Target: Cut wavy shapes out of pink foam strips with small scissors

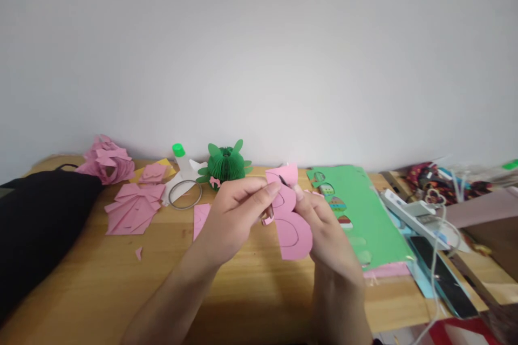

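Observation:
A pink paper piece (293,232) with a scalloped right edge and dark curved pencil or pen lines is held upright above the table, between both hands. My left hand (230,215) pinches its upper left edge between thumb and fingers. My right hand (326,226) grips the upper right edge, thumb up, the other fingers partly hidden behind the paper. A small dark mark or slit shows near the top of the paper; I cannot make out what it is. Behind the hands stands a green honeycomb paper figure (226,164) with paper leaf shapes.
Pink folded paper (135,210), a crumpled pink heap (107,160), a glue stick (181,156) and a ring (185,195) lie left. Rightward are a green sheet (364,210), a power strip (413,218) and a phone (443,275). Black cloth (44,226) covers the left edge.

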The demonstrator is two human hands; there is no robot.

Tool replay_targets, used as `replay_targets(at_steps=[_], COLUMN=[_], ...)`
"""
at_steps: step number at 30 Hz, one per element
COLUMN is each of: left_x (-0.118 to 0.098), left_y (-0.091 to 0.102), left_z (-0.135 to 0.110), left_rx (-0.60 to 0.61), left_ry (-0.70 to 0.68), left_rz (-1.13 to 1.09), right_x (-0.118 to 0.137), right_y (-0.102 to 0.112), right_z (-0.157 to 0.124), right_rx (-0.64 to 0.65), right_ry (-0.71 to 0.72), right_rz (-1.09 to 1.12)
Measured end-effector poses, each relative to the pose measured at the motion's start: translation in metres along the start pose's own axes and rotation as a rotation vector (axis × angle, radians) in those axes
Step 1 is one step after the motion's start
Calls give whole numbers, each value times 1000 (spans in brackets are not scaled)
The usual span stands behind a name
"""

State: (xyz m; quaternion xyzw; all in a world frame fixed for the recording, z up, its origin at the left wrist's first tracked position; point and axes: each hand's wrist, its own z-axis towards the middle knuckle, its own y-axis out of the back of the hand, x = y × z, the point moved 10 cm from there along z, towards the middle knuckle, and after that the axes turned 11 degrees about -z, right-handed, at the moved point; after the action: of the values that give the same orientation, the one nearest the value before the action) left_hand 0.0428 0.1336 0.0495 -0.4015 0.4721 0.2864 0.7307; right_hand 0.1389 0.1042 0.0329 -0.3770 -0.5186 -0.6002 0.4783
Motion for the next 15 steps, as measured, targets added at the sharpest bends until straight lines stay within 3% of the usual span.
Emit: replay_targets(at_steps=[3, 6, 15], left_x=[-3, -8, -22], left_y=[3, 3, 0], left_z=[0, 0, -2], left_rx=[-27, -39, -9], left_ry=[-37, -66, -124], left_rz=[-12, -5, 234], right_x=[1, 1, -6], right_y=[4, 1, 0], right_z=[-1, -1, -2], right_rx=[-42, -1, 12], right_ry=[21, 12, -47], right_rz=[-71, -79, -76])
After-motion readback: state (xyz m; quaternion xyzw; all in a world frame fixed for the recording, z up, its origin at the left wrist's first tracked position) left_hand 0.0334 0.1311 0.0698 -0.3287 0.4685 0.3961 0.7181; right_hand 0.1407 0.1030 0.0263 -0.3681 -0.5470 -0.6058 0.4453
